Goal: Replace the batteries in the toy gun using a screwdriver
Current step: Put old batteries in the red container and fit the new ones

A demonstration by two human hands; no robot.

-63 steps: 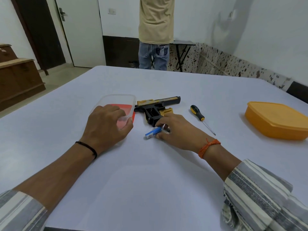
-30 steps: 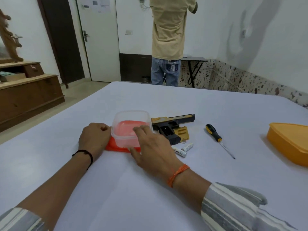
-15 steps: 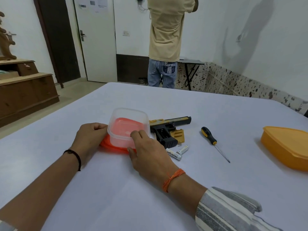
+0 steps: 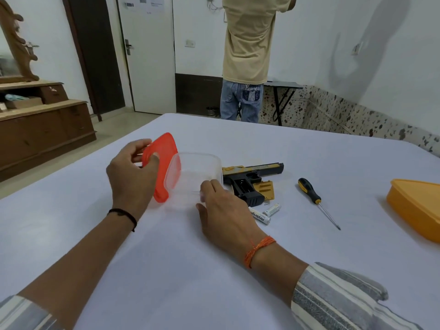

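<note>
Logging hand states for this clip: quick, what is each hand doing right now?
Left hand: grips the red lid, lifted off.
Right hand: fingers on the clear container, steadying it; grip cannot be told.

My right hand (image 4: 221, 208) hides the clear tub's (image 4: 197, 170) near corner. The orange box (image 4: 419, 206) runs off the right edge. The battery (image 4: 259, 215) lettering is too small to read fully.

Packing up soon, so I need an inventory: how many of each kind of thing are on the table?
Toy gun: 1
Battery cover: 1
Batteries: 2
Screwdriver: 1
Clear container: 1
Red lid, lifted in left hand: 1
Orange box: 1
Total: 8
</note>
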